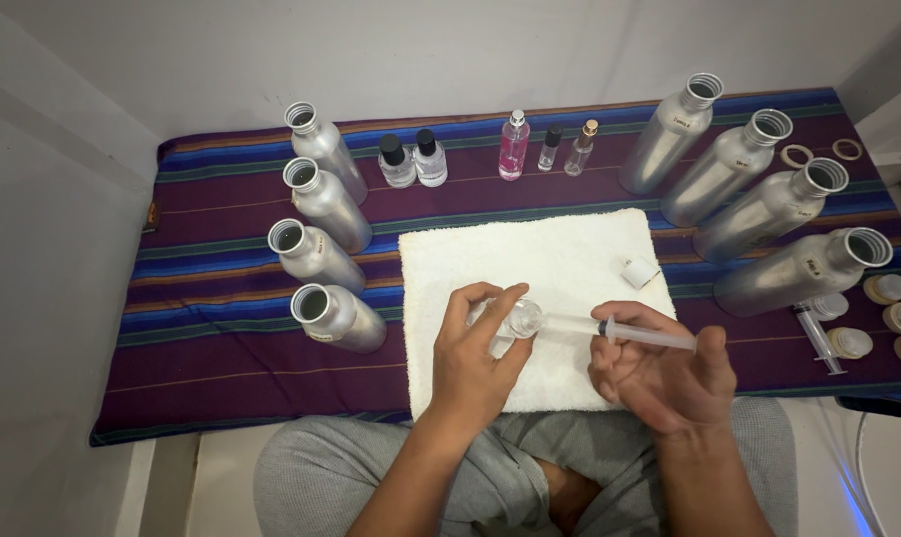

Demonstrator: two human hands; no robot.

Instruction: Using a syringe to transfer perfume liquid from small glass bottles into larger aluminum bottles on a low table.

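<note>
— What sort of place is this?

— A home, with a makeshift work spot on the floor. The person sits cross-legged in grey sweatpants against plain white walls.

— Not a lab, then?

— No bench. A striped purple cloth lies on the floor with a white towel on top of it.

— And the gear?

— Open aluminium bottles in rows either side, small glass bottles along the back, loose caps and a spare syringe at the right. Hobby kit for decanting liquids, laid out by hand.
</note>
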